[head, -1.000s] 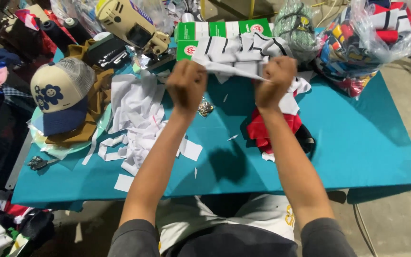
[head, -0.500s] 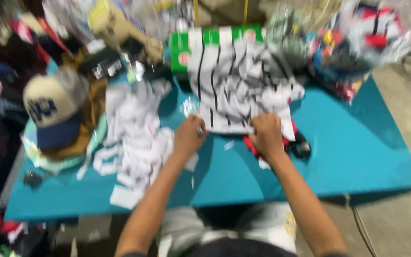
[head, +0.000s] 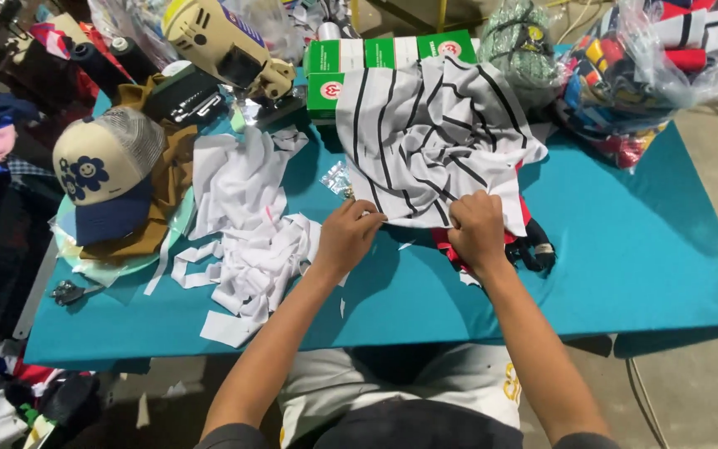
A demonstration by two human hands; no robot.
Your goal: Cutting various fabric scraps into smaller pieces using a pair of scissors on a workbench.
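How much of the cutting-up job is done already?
Done: a heap of white scraps lies cut on the teal table. In hand: left hand and right hand grip the near edge of the striped cloth, which looks whole. Left: that cloth, perhaps the red fabric beneath.

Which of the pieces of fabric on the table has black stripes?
The white cloth that both hands, left hand and right hand, grip at its near edge. The heap of white scraps to its left is plain.
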